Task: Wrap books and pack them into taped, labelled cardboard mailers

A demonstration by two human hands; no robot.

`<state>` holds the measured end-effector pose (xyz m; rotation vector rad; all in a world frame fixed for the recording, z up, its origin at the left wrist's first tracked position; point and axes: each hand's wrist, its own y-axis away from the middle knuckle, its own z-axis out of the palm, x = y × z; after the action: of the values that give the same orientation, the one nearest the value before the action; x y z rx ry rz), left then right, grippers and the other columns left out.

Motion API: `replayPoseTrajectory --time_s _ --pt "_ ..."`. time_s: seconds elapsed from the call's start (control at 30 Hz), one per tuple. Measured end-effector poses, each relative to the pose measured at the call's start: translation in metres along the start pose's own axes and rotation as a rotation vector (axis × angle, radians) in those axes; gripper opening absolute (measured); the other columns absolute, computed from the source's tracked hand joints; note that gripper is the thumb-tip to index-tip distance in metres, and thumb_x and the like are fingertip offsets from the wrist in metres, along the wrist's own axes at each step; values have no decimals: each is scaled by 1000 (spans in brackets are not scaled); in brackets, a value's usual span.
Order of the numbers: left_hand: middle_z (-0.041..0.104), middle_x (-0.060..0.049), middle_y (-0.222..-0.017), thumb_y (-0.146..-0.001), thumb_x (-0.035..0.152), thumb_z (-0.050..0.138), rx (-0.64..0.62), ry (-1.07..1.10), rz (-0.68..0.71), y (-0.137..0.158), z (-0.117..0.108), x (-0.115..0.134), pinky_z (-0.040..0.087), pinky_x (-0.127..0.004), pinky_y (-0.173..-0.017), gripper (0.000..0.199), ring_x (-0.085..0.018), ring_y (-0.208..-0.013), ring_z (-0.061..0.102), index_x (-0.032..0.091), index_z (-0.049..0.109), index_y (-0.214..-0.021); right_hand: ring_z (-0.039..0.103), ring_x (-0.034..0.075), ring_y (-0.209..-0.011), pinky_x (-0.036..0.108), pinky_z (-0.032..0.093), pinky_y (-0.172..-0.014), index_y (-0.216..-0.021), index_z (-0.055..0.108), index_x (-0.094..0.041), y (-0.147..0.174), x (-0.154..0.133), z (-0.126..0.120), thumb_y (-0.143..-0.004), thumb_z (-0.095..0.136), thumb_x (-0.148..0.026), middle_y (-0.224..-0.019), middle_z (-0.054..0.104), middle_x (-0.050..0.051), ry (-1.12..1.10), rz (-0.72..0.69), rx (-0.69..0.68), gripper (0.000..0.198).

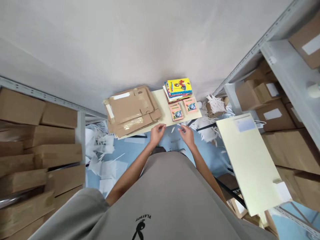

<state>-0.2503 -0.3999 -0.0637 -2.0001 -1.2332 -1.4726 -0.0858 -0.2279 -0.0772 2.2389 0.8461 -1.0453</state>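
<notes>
My left hand (157, 134) is at the front edge of a small cream table (158, 100), with loosely bent fingers and nothing visible in it. Across a gap, my right hand (186, 134) hovers just off the same edge, its thumb and forefinger apart. Two small pink packs with colourful pictures, a left pack (176, 112) and a right pack (190, 105), lie side by side beyond my hands. Behind them stands a stack of colourful books (178, 86), a yellow cover on top. Flattened cardboard boxes (131, 106) with tape cover the table's left half.
Shelves of cardboard boxes rise on the left (60, 156) and right (292, 146). A second cream table (252, 163) stands at my right, with a pale sheet (245, 124) on it. Paper scraps (107, 166) litter the blue floor. A wall (140, 43) closes the far side.
</notes>
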Motion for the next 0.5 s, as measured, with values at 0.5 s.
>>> replayPoseTrajectory --time_s 0.5 --pt "79 -27 -136 -89 23 77 314 -188 -384 -116 -270 -140 53 -55 -128 34 -44 -150 70 15 71 -122 77 30 -151 41 54 -133 -151 78 -6 -172 -156 197 -102 78 -17 -157 80 24 224 93 -172 50"
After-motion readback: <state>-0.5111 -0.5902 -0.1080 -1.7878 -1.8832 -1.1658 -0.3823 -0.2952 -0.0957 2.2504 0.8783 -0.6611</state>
